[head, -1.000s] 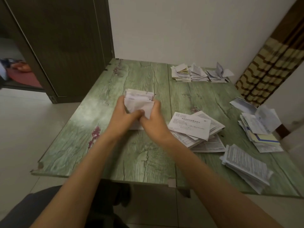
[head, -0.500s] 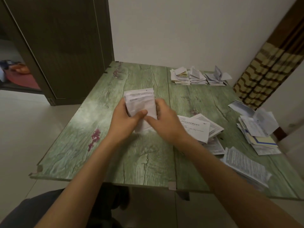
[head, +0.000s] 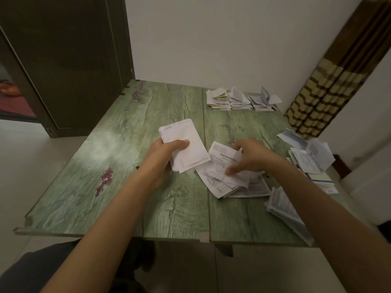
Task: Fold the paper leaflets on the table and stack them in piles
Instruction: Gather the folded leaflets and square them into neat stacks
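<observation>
**A:** Where are the hands at this moment?

**B:** They are apart. The left hand (head: 167,153) grips the folded bundle (head: 186,144) just left of the seam (head: 205,127) of the table (head: 127,166), with the thumb across its face; the right hand (head: 251,157) is to the right of the seam, fingers curled over the far edge of the top leaflet (head: 222,161), thumb on its near part.

**A:** And which paper is next?

**B:** I judge it is this top leaflet. It lies on the loose pile (head: 220,187) just right of the seam; its long axis seems to run away from the person, a little slanted. The right hand is the nearer one; the left is occupied.

**A:** Where would the bundle go?

**B:** Probably to the finished piles (head: 241,100), far along the seam on its right side; the left hand must cross the seam to get there.
</observation>
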